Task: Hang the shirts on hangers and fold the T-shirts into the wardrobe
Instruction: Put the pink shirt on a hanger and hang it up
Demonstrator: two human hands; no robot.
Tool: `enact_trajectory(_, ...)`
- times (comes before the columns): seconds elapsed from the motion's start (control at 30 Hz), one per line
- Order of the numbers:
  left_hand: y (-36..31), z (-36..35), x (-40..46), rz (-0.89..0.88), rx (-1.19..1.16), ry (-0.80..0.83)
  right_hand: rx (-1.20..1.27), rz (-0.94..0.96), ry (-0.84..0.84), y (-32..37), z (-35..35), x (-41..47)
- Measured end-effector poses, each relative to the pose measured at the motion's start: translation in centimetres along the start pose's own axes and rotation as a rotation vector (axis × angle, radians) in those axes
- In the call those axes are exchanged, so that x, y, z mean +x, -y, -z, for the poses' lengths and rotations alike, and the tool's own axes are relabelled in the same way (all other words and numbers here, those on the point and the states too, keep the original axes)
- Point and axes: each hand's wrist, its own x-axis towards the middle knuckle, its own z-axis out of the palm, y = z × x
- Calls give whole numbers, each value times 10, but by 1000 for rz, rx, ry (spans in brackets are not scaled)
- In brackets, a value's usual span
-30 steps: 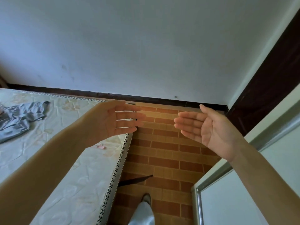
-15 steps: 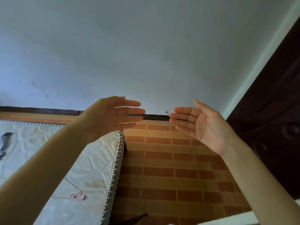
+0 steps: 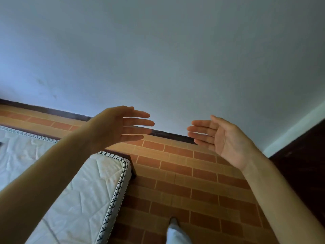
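Presently the mattress (image 3: 75, 187) lies below and behind our left fingers, brick-patterned floor (image 3: 184, 173) beneath both sets. Our left hand (image 3: 114, 127) and right hand (image 3: 226, 138) hang with fingers straight, gripping nothing, palms facing. No shirt, T-shirt or wardrobe is visible; we judge locating a garment comes first.

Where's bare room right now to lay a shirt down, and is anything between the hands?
Both the left hand and the right hand are open and hold nothing; the gap between them is free. The quilted mattress is bare from its patterned edge leftward, partly under the left forearm. The brick-pattern floor is free to the wall, save a foot at the bottom.
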Motion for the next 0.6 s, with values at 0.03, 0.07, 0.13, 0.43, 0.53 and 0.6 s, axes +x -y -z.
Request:
enact_trajectory(0.03,-10,-3,17,3,-3,-11,-19,-7,9,13,9,18)
enact_trajectory(0.07,-19,-4,34,4,-6,-22,-33,-10,18,25,17,37)
enact_trajectory(0.13,-33,-4,63,-6,-22,-47,-54,-12,43,46,32,74)
enact_trajectory(0.43,-54,34,141,-1,-126,-213,-163,-104,182,87,41,218)
enact_trajectory(0.53,-65,60,166,3,-143,-240,-167,-113,226,97,26,266)
enact_trajectory(0.6,-74,81,185,-12,-140,-244,-182,-106,266,106,11,299)
